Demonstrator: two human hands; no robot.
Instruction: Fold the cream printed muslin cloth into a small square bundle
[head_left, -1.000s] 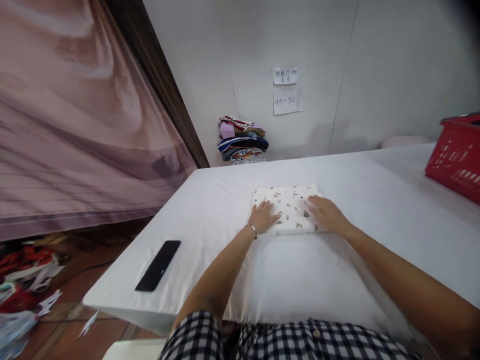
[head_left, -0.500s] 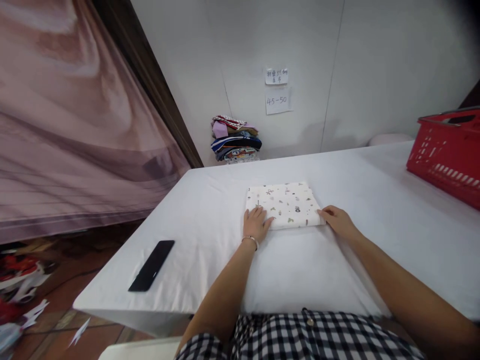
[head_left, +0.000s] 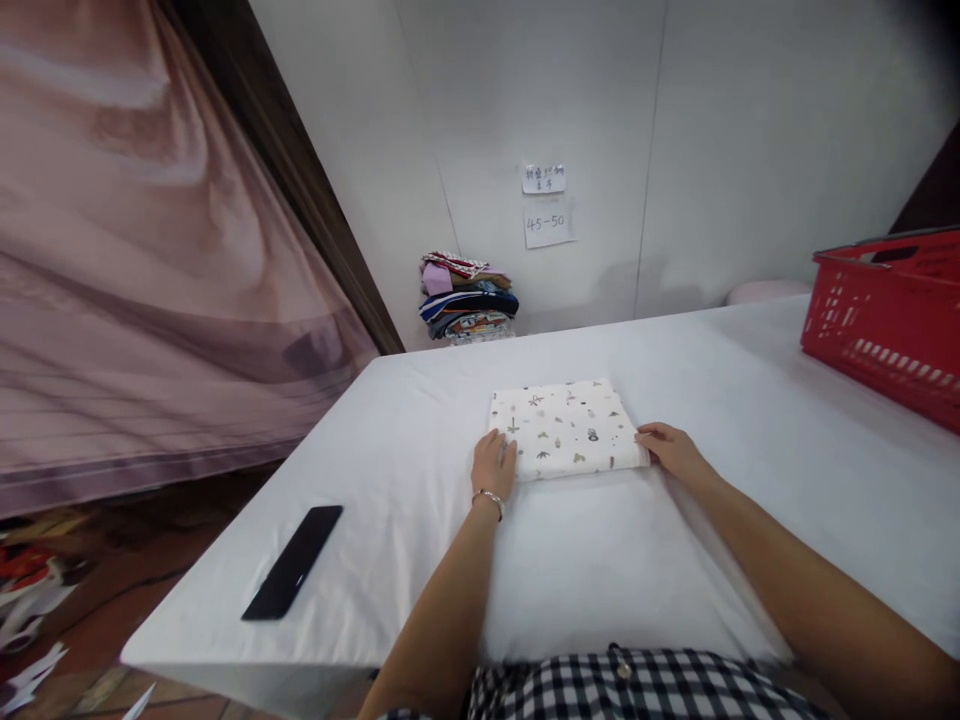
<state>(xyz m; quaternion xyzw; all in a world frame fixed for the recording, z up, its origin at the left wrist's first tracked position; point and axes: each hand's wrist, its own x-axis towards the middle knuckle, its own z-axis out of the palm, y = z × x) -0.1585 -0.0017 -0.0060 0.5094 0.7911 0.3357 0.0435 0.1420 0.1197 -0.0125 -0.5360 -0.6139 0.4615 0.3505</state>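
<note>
A folded white cloth (head_left: 562, 430) with small printed leaf and plant motifs lies flat on the white-covered table (head_left: 420, 440). At its near left corner is my left hand (head_left: 493, 468), a bracelet on the wrist; the fingers run along the left edge, the thumb rests over the top, and the corner is between them. My right hand (head_left: 670, 450) pinches the near right corner between thumb and fingers. The cloth's underside is hidden.
A black phone-like slab (head_left: 294, 562) lies at the table's left. The red plastic basket (head_left: 885, 330) stands at the far right. Behind the table's back edge rises a stack of folded fabrics (head_left: 469, 300), below paper signs (head_left: 549, 222) on the wall. A pink curtain (head_left: 150, 250) hangs left.
My left hand has slid from lying on the cloth's near left part to its left edge. My right hand stays at the right corner. The whole view has shifted slightly.
</note>
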